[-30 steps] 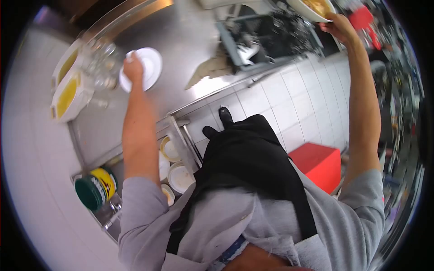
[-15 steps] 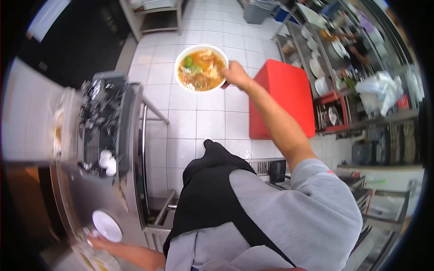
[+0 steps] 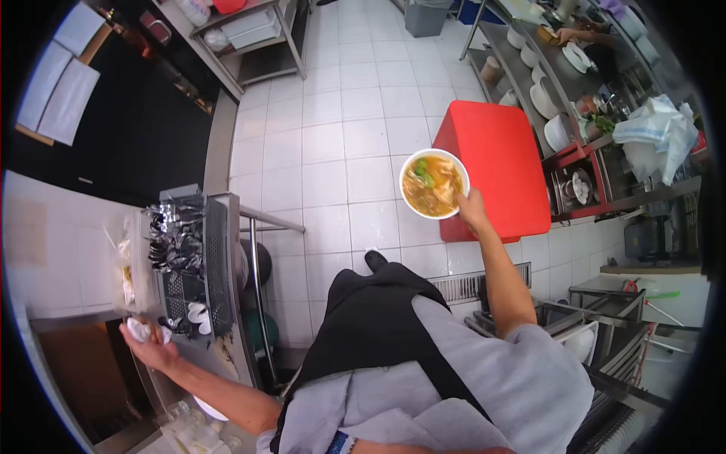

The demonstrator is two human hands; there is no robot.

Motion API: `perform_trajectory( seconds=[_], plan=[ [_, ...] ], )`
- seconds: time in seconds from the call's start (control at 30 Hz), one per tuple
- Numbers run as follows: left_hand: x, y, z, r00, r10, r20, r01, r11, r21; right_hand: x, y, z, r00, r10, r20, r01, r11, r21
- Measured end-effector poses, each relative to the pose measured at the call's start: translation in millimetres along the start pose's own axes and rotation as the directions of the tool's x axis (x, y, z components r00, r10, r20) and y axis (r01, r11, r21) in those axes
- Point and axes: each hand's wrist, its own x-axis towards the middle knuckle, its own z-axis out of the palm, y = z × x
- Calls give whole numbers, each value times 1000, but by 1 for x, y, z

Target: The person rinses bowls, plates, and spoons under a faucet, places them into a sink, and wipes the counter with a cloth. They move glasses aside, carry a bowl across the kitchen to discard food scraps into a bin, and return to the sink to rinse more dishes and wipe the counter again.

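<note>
A white bowl of orange soup with green leaves and pale pieces is held out over the floor, beside a red box. My right hand grips its right rim. At the lower left, my left hand is closed round a crumpled white thing, which looks like tissue or cloth. Just above and right of that hand stands a dark perforated cutlery tray with black and metal utensils and white spoons. A white plate is partly hidden under my left forearm.
The red box stands on the tiled floor. Shelves with bowls line the right side. A co-worker's hand shows at the upper right. A steel rack and a grey bin are at the back.
The bowl and my right hand have shifted right and down in view, nearer the red box. My left hand has moved up from beside the white plate to the cutlery tray.
</note>
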Motion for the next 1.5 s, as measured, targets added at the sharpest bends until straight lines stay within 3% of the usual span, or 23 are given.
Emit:
perform_trajectory(
  seconds=[0.1,0.13,0.27,0.33,0.37,0.4,0.5,0.6,0.63,0.67,0.73,0.77,0.83,0.9,1.0,1.03,1.1,1.23,1.33,1.4,1.43,1.47,1.5],
  plan=[
    [-7,-19,63,998,-67,3,66,992,103,6,55,-19,993,22,-113,-14,997,75],
    [-11,-28,91,997,-76,-24,78,989,126,-2,35,-29,983,158,-91,-142,976,166],
    [-8,-74,184,892,-76,446,11,989,147,-6,17,-59,928,344,-142,-287,905,315],
    [-18,-103,253,883,-263,389,166,949,267,10,35,-82,912,356,-202,-307,921,240],
    [-9,-144,270,862,-290,416,109,907,407,26,64,-95,919,349,-182,-335,936,105],
    [-3,-177,290,741,-75,667,-262,883,390,37,78,-106,918,352,-185,-320,929,184],
    [-3,-323,298,624,-295,724,-308,758,575,81,93,-129,898,384,-216,-340,916,214],
    [-25,-448,223,533,-669,518,-472,273,838,119,96,-144,895,415,-163,-367,894,256],
    [-51,-460,188,648,-659,381,-371,163,914,135,105,-150,882,447,-148,-402,879,256],
    [-67,-461,159,535,-822,196,-347,-2,938,153,110,-150,888,443,-123,-401,877,265],
    [-124,-438,108,559,-824,-90,-131,-195,972,178,108,-162,907,409,-102,-371,889,270],
    [-139,-401,115,427,-892,-151,-164,-241,957,199,101,-165,910,404,-90,-365,886,286],
    [-196,-401,82,429,-783,-451,260,-371,892,232,83,-166,914,400,-73,-358,876,322],
    [-228,-386,94,310,-768,-560,518,-358,777,278,84,-169,892,449,-45,-409,846,343],
    [-249,-414,115,234,-906,-352,120,-333,935,356,119,-181,888,454,-75,-400,842,362],
    [-249,-428,132,278,-913,-300,140,-270,953,383,134,-185,892,441,-96,-386,855,347],
    [-230,-464,170,324,-910,-260,306,-159,939,423,95,-166,873,474,-117,-392,823,411],
    [-161,-555,253,262,-945,-194,680,38,732,522,32,-147,900,408,-150,-305,839,451],
    [-47,-589,362,437,-839,324,172,432,885,615,-7,-137,912,392,-116,-286,815,504],
    [15,-622,429,512,-821,253,321,455,830,670,-40,-142,903,406,-138,-284,808,516],
    [51,-643,471,457,-889,22,572,313,758,703,-55,-143,891,424,-161,-294,810,508],
    [90,-660,513,508,-855,103,383,331,863,741,-72,-144,880,440,-180,-303,811,500],
    [126,-673,554,523,-850,58,450,334,828,780,-81,-147,891,423,-164,-293,813,503]
  ],
)
